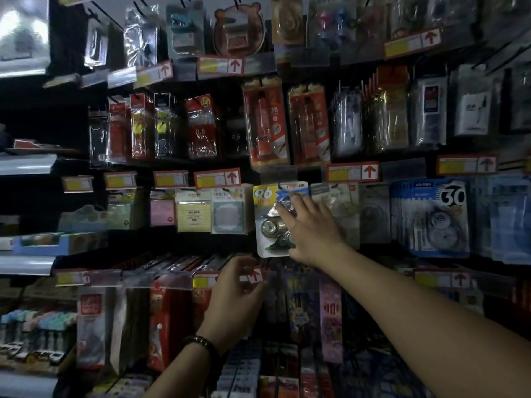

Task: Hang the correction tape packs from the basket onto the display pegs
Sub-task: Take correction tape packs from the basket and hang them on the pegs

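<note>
A correction tape pack [268,222] with a yellow "96" label hangs at the middle of the display wall, its top at a peg [280,186]. My right hand [309,228] lies flat against its right side, fingers spread over the blister. Whether the fingers grip the pack is unclear. Just below it, my left hand [234,300] hovers with its fingers apart and holds nothing. It wears a dark bead bracelet on the wrist. The basket is out of view.
Blue "30" correction tape packs [439,216] hang to the right. Sticky note packs [194,211] hang to the left. Red pencil lead packs [265,122] hang above. Price tag strips [217,178] with red arrows jut out from each row. More stationery fills the lower rows.
</note>
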Demonstrator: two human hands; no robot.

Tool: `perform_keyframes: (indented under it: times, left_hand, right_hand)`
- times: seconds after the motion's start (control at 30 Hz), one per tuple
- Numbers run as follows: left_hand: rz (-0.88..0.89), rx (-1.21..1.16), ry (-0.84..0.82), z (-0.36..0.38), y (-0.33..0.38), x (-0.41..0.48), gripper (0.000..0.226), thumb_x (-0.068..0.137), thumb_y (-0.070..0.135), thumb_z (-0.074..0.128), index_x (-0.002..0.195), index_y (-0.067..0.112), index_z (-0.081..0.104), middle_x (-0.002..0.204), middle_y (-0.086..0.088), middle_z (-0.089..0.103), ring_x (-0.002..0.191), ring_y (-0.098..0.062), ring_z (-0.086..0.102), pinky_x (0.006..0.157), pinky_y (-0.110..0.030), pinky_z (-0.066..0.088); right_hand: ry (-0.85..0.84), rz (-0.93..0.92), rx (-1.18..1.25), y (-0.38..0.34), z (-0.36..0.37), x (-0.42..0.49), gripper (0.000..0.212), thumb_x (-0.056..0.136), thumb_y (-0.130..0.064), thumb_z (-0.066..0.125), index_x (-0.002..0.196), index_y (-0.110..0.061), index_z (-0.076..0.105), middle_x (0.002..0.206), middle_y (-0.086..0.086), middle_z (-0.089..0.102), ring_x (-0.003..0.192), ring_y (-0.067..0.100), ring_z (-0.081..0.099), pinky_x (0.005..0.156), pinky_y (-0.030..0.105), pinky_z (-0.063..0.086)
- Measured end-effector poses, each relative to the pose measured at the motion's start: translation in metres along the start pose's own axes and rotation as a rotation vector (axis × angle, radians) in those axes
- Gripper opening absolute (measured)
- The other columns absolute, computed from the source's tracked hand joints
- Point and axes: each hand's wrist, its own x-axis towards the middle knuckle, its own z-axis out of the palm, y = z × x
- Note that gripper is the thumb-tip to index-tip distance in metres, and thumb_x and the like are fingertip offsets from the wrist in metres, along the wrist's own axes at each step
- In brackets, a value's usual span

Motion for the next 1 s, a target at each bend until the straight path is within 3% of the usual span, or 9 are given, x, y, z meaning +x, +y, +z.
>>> perform_keyframes:
  times: [0.13, 0.3, 0.4, 0.5, 0.57, 0.73, 0.83, 0.93, 1.0]
  left_hand:
    - [0.007, 0.079, -0.023, -0.005, 0.0, -0.014, 0.034, 0.096, 0.023, 0.075, 0.113, 0.044, 0.054, 0.125, 0.02, 0.058, 0.106, 0.004, 0.065, 0.088, -0.021, 0.057]
    - [-0.018, 0.196, -0.061, -0.011, -0.006, -0.04, 0.032, 0.095, 0.031, 0.075, 0.12, 0.04, 0.058, 0.125, 0.019, 0.058, 0.113, -0.002, 0.061, 0.096, -0.032, 0.057]
    - [-0.046, 0.234, -0.143, -0.011, -0.016, -0.066, 0.028, 0.098, 0.033, 0.072, 0.122, 0.038, 0.06, 0.125, 0.02, 0.059, 0.109, -0.001, 0.063, 0.094, -0.031, 0.06]
    - [-0.032, 0.303, -0.234, -0.003, -0.044, -0.105, 0.02, 0.097, 0.028, 0.072, 0.115, 0.035, 0.066, 0.114, 0.017, 0.068, 0.102, 0.0, 0.068, 0.083, -0.022, 0.058]
    - [-0.083, 0.35, -0.319, 0.004, -0.068, -0.141, 0.015, 0.098, 0.027, 0.072, 0.11, 0.034, 0.068, 0.109, 0.018, 0.07, 0.097, 0.002, 0.069, 0.075, -0.015, 0.054]
    - [-0.26, 0.486, -0.545, 0.023, -0.146, -0.246, 0.008, 0.1, 0.034, 0.068, 0.108, 0.034, 0.07, 0.103, 0.022, 0.07, 0.088, 0.002, 0.07, 0.074, -0.027, 0.058]
    - [-0.434, 0.513, -0.686, 0.034, -0.192, -0.312, 0.014, 0.101, 0.037, 0.066, 0.114, 0.032, 0.071, 0.11, 0.018, 0.07, 0.091, -0.001, 0.069, 0.081, -0.026, 0.057]
    - [-0.557, 0.501, -0.777, 0.044, -0.228, -0.366, 0.036, 0.089, 0.06, 0.059, 0.106, 0.03, 0.073, 0.104, 0.015, 0.073, 0.089, -0.005, 0.07, 0.083, -0.034, 0.06]
    - [-0.637, 0.527, -0.842, 0.051, -0.253, -0.394, 0.035, 0.089, 0.054, 0.059, 0.104, 0.026, 0.073, 0.1, 0.01, 0.074, 0.09, -0.013, 0.07, 0.082, -0.036, 0.057]
  right_hand:
    - [-0.026, 0.018, 0.01, -0.002, 0.006, 0.003, 0.111, 0.081, -0.039, 0.081, 0.166, -0.023, 0.011, 0.172, 0.018, 0.006, 0.152, 0.038, 0.02, 0.117, 0.051, 0.031]
    - [-0.009, 0.008, 0.176, -0.009, 0.006, -0.017, 0.091, 0.089, -0.04, 0.067, 0.164, -0.017, 0.021, 0.173, 0.017, 0.002, 0.157, 0.036, 0.009, 0.124, 0.053, 0.024]
    - [0.061, -0.039, 0.302, -0.017, 0.007, -0.053, 0.072, 0.092, -0.037, 0.066, 0.155, -0.014, 0.042, 0.169, 0.017, 0.023, 0.154, 0.035, 0.021, 0.12, 0.054, 0.032]
    - [0.133, -0.076, 0.432, -0.03, 0.026, -0.11, 0.054, 0.088, -0.036, 0.069, 0.136, -0.012, 0.061, 0.145, 0.013, 0.051, 0.136, 0.034, 0.045, 0.106, 0.053, 0.046]
    - [0.113, -0.092, 0.522, -0.042, 0.049, -0.158, 0.047, 0.087, -0.035, 0.068, 0.128, -0.012, 0.065, 0.129, 0.008, 0.058, 0.122, 0.03, 0.053, 0.099, 0.049, 0.05]
    - [-0.166, -0.044, 0.75, -0.086, 0.119, -0.297, 0.034, 0.092, -0.031, 0.066, 0.123, -0.016, 0.066, 0.114, 0.002, 0.062, 0.109, 0.025, 0.059, 0.085, 0.034, 0.05]
    - [-0.417, 0.002, 0.83, -0.121, 0.169, -0.385, 0.031, 0.094, -0.035, 0.063, 0.122, -0.021, 0.066, 0.116, -0.002, 0.065, 0.11, 0.021, 0.06, 0.087, 0.039, 0.054]
    - [-0.68, 0.086, 0.888, -0.162, 0.21, -0.469, 0.026, 0.095, -0.037, 0.062, 0.119, -0.027, 0.064, 0.116, -0.008, 0.065, 0.109, 0.015, 0.06, 0.088, 0.038, 0.054]
    - [-0.853, 0.155, 0.939, -0.192, 0.234, -0.517, 0.023, 0.093, -0.034, 0.067, 0.115, -0.029, 0.065, 0.11, -0.009, 0.066, 0.102, 0.013, 0.062, 0.084, 0.036, 0.055]
